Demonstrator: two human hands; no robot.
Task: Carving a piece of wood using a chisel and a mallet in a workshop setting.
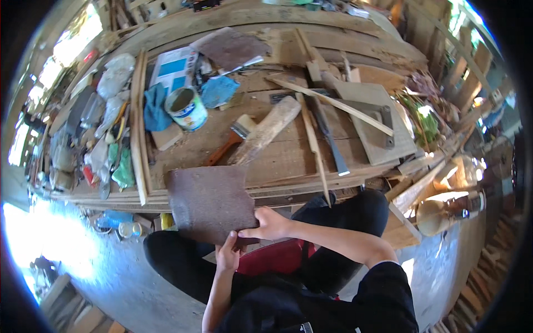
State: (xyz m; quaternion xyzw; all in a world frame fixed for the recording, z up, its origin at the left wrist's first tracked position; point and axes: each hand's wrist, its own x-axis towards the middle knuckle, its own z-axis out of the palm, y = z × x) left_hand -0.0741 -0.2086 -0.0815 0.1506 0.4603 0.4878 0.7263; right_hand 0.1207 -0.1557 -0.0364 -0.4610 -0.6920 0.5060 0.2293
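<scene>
A brown sheet of sandpaper (pixel 208 197) is held up over my lap, in front of the workbench edge. My left hand (pixel 226 254) pinches its lower edge, with the thumb pointing up. At the lower right corner, my right hand (pixel 270 225) grips the same sheet, its thumb close to the left one. Just beyond the sheet, a pale rough piece of wood (pixel 270 129) lies aslant on the bench. Beside it rests a paintbrush (pixel 229 142) with a reddish-brown handle. The sandpaper hides part of the bench edge.
On the wooden workbench (pixel 266 166) stand an open paint can (pixel 187 111) and a blue cloth (pixel 157 109). A chisel-like tool (pixel 331 139), thin sticks and a flat board (pixel 375 105) lie to the right. Another brown sheet (pixel 233 47) lies farther back. Plastic bags (pixel 115 75) and clutter fill the left.
</scene>
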